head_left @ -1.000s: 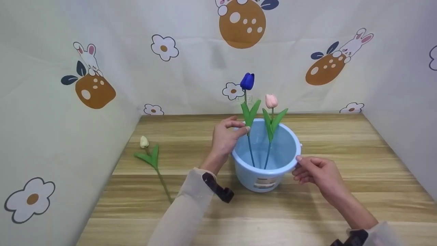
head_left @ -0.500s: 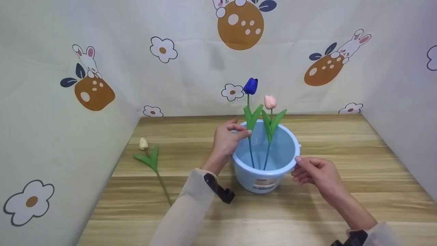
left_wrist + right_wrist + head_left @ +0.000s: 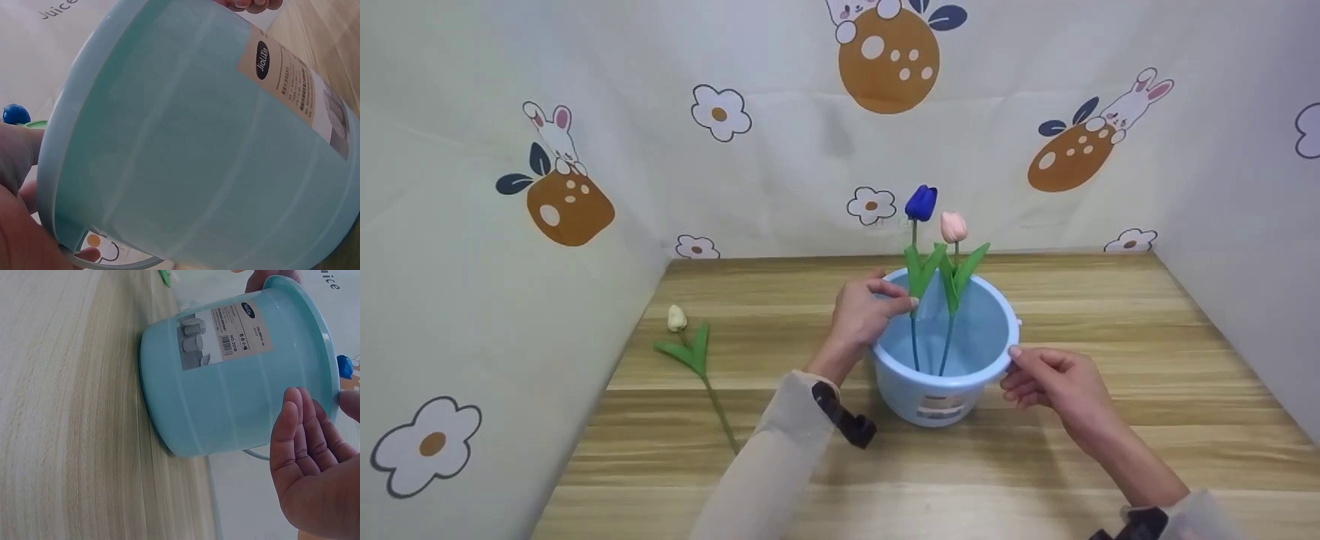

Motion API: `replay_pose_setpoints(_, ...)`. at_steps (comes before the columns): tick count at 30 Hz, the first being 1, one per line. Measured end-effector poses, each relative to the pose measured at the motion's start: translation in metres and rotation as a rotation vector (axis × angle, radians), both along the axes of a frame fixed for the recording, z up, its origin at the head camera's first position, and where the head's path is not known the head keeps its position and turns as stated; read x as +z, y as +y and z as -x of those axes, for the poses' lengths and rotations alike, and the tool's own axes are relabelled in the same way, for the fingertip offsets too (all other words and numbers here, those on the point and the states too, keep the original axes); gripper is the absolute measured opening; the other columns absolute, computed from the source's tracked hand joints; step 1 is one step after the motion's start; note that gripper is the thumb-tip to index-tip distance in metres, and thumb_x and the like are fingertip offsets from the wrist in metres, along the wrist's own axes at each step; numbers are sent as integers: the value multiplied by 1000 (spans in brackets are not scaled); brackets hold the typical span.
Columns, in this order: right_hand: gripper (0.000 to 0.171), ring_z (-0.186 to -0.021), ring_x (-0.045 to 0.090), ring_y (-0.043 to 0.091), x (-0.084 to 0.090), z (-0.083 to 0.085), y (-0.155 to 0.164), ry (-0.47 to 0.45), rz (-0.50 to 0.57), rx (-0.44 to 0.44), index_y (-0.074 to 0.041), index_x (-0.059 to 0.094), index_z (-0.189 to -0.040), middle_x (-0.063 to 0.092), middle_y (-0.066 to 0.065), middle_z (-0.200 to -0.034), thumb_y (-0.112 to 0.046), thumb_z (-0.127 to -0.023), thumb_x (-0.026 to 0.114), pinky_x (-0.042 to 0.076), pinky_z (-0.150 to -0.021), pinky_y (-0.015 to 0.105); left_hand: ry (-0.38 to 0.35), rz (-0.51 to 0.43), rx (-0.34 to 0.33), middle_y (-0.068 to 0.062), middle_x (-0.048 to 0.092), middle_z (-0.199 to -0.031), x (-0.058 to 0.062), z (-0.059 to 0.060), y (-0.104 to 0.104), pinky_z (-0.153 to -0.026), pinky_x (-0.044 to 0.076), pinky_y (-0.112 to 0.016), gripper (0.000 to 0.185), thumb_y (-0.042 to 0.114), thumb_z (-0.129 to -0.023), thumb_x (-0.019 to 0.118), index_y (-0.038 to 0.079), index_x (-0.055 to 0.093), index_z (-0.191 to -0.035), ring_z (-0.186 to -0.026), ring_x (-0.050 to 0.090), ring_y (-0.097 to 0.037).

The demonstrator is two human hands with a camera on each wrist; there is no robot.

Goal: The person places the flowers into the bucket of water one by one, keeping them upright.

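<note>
A light blue bucket [image 3: 941,360] stands upright on the wooden surface [image 3: 1110,315], and two tulips stand in it: a blue tulip [image 3: 921,204] and a pink tulip [image 3: 953,226], their stems reaching down to the bucket floor and their heads close together above the rim. The left hand [image 3: 864,315] is at the far-left rim, its thumb and fingers pinching the blue tulip's stem just under the leaves. The right hand [image 3: 1054,379] is at the right rim, fingers curled with the thumb on the rim edge; the right wrist view shows the palm close against the bucket wall, so this grip looks like a light steadying hold rather than a firm clasp. A white tulip [image 3: 678,318] lies flat on the surface well to the left, apart from the bucket. The risks here seem modest: the bucket is wide and the stems thin, so a released blue tulip would probably lean over against the rim or slide sideways into the pink one and knock it askew. A tug on the stem while the right hand holds only lightly could also tip or drag the bucket.
</note>
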State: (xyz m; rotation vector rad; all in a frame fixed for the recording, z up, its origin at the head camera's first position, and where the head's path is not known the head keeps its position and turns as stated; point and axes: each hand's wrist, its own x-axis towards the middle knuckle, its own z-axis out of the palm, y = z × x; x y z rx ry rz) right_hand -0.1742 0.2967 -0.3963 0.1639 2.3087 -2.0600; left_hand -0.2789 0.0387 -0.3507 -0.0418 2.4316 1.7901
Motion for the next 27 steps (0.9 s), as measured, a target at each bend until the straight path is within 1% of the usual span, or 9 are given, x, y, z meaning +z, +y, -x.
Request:
replay_pose_setpoints(4, 30, -70, 75, 16, 0, 0, 0, 10, 12, 0, 0, 77, -92, 77, 3, -76, -23, -107, 64, 64, -66, 31, -3, 82, -3, -7, 56, -158, 4, -1, 2, -126, 36, -47, 9, 17, -88, 86, 11, 80, -92, -152, 46, -31)
replay_pose_setpoints(6, 30, -70, 75, 16, 0, 0, 0, 8, 10, 0, -1, 77, -92, 77, 3, -77, -23, -107, 64, 63, -66, 31, -8, 128, -6, -5, 56, -158, 6, 0, 3, -126, 36, -48, 8, 19, -88, 86, 13, 80, -91, -153, 45, -31)
replay_pose_setpoints(10, 30, -71, 75, 16, 0, 0, 0, -2, -1, 1, -2, 77, -93, 77, 3, -78, -25, -107, 65, 63, -66, 31, 4, 202, -7, -4, 55, -159, 8, 2, 6, -128, 31, -50, 9, 21, -88, 86, 15, 80, -91, -153, 44, -30)
replay_pose_setpoints(13, 31, -72, 75, 16, 0, 0, 0, -9, -9, 3, -1, 77, -95, 77, 3, -79, -27, -107, 65, 64, -67, 31, 28, 253, -7, -3, 57, -157, 8, 4, 7, -127, 27, -51, 10, 22, -88, 87, 15, 80, -89, -152, 45, -27)
replay_pose_setpoints(18, 32, -73, 75, 17, 0, -1, 1, -21, -21, 1, 0, 76, -96, 77, 3, -80, -29, -107, 65, 64, -68, 32, 80, 374, -29, -2, 60, -154, 8, 9, 8, -124, 27, -48, 11, 26, -89, 86, 17, 81, -88, -149, 48, -24)
replay_pose_setpoints(20, 32, -73, 75, 17, 1, -1, 1, -23, -23, -1, 0, 76, -97, 77, 3, -80, -29, -106, 66, 64, -68, 32, 90, 411, -34, -2, 62, -152, 9, 10, 9, -125, 26, -48, 11, 27, -90, 86, 17, 81, -88, -148, 50, -24)
replay_pose_setpoints(22, 32, -73, 75, 17, 1, -1, 1, -25, -22, -3, -1, 76, -96, 77, 4, -80, -30, -106, 66, 64, -68, 31, 93, 435, -36, 0, 65, -148, 9, 12, 10, -124, 26, -49, 11, 27, -90, 86, 17, 81, -88, -143, 53, -24)
replay_pose_setpoints(25, 32, -73, 75, 17, 1, -1, 1, -25, -23, -1, -2, 77, -96, 77, 4, -80, -30, -106, 66, 64, -67, 31, 98, 459, -41, 3, 72, -129, 9, 14, 11, -122, 27, -50, 10, 26, -90, 86, 17, 81, -88, -128, 59, -24)
replay_pose_setpoints(27, 32, -73, 75, 16, 2, -1, 1, -24, -21, 3, -2, 77, -97, 77, 3, -80, -30, -106, 66, 63, -67, 30, 111, 479, -42, 4, 73, -115, 8, 16, 12, -120, 28, -50, 10, 26, -89, 86, 17, 82, -89, -119, 60, -23)
